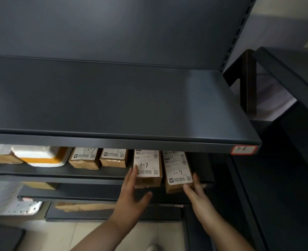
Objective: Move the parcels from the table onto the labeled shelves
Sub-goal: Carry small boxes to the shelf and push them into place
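Second shelf (pixel 59 172): two brown parcels marked 1-7 lie side by side. Their long axes run front to back and their front ends overhang the shelf lip toward the person.

Left hand (pixel 131 194): fingers straight, flat against the left flank of the left 1-7 parcel (pixel 147 167). Thumb spread below, nothing clasped.

Right hand (pixel 195 189): fingers extended, touching the front right corner of the right 1-7 parcel (pixel 177 171). Not gripping.

Each hand is nearest its own parcel. Judgement: seating them calls for a straight push back.

Also on this shelf, to the left: two shorter cartons (pixel 85 157) and a white foam box (pixel 39 156). The shelf above carries a 1-6 tag (pixel 243 149).
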